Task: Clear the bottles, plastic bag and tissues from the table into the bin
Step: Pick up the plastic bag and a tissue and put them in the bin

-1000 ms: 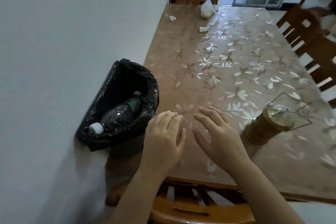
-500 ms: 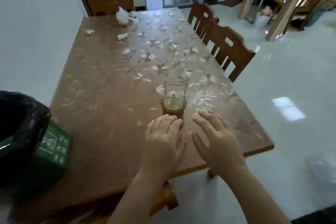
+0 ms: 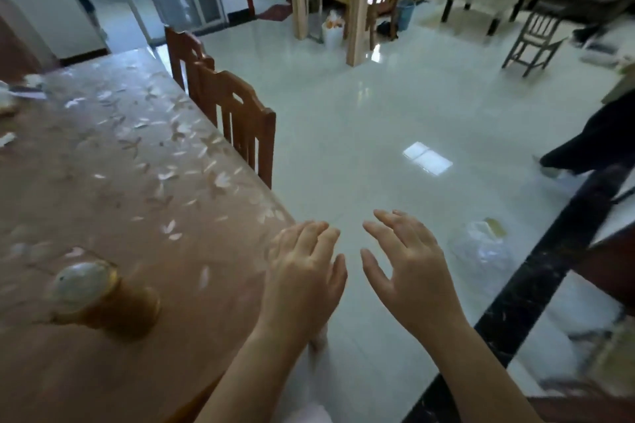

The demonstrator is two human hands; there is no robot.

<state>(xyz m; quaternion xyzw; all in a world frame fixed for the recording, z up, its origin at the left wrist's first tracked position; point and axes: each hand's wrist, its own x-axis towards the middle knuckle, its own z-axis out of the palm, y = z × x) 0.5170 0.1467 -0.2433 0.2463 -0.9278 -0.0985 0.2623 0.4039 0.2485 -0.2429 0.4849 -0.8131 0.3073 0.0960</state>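
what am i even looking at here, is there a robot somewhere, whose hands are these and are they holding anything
No robot here. A wide-angle camera worn on a person's head looks forward and down, so the left hand and right hand are that person's own. Both are open and spread, holding nothing. On the table stands a glass with amber liquid; blurred white tissue scraps lie at its far left edge. What looks like a clear plastic bag lies on the floor to the right.
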